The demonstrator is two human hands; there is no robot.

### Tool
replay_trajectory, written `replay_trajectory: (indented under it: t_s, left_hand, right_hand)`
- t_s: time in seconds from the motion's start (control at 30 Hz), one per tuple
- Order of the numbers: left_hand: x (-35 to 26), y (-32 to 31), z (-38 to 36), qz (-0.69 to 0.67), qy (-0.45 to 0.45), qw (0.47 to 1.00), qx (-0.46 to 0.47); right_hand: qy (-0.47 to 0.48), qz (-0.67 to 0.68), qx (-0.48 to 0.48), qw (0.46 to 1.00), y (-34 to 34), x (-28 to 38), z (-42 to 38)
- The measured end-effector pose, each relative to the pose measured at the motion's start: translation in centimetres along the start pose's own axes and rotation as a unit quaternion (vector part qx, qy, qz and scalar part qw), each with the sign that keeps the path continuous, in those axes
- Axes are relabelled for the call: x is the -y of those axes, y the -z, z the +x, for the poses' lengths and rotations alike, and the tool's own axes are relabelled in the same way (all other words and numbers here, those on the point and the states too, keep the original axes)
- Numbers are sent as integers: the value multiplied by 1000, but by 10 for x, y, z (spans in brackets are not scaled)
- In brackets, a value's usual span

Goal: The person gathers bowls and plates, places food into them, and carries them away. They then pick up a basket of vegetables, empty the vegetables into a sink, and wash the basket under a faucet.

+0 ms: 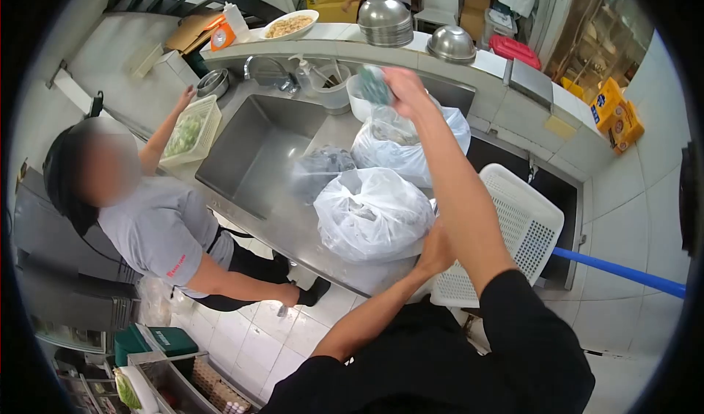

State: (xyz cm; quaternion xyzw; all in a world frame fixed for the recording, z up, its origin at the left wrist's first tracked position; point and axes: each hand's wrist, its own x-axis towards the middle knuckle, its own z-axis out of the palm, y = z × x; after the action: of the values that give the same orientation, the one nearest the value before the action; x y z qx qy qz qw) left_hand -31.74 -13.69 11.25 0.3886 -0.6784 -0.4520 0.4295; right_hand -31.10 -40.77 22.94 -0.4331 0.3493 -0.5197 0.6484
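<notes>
My right hand is raised over the back of the steel counter, closed on a blurred green thing that looks like a scouring pad. Beneath it are a white tub and a filled white plastic bag. My left hand is low between a second full white plastic bag and a white perforated basket; its fingers are partly hidden. A dark-filled clear bag lies beside the bags, near the sink's edge.
A co-worker stands at left, one hand near a basket of greens. The steel sink lies between us. Metal bowls and a plate of food sit on the ledge. A blue pole juts out at right.
</notes>
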Motion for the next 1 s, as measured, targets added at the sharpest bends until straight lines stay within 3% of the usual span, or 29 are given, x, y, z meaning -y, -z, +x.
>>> replay_trajectory:
  t_s: [0.1,0.17,0.23,0.27,0.37,0.5,0.6,0.73,0.8,0.87,0.9,0.93,0.97,1.0]
  left_hand:
    - [5,1,-4,9,-21,1000,-21]
    - [23,-3,-10,41,-15,999,-16]
    - [45,-8,-11,50,36,998,-28]
    - [49,-16,-11,64,83,994,-39]
    - [50,-17,0,38,37,998,-32]
    - [14,-1,11,49,83,995,2]
    - [15,-8,5,127,72,989,32]
    - [42,-43,3,177,116,977,14]
    - [63,-57,6,99,240,965,-40]
    - [86,-67,8,119,277,952,-42]
    - [89,-70,16,47,325,944,-39]
    - [90,-63,20,-23,367,928,-54]
    - [89,-60,22,117,324,938,-34]
    - [93,-59,21,125,329,935,-41]
  right_hand:
    - [-68,-6,-115,991,-43,31,47]
    - [-33,-136,-199,970,-40,43,67]
    - [138,-362,-138,911,-7,58,65]
    - [126,-354,-94,922,8,73,45]
    - [81,-361,71,926,80,125,-42]
    - [-3,-351,2,936,215,149,-129]
    - [9,-315,-96,944,300,118,-155]
    - [-120,-252,-123,952,362,37,-161]
    - [-171,-253,-127,944,385,-9,-157]
    - [-197,-440,-82,872,418,-45,-159]
    - [-53,-642,-9,765,444,-55,-164]
    - [-103,-710,-51,695,452,-52,-169]
    - [-77,-722,-77,684,454,-42,-177]
    - [-95,-671,-137,723,447,-31,-183]
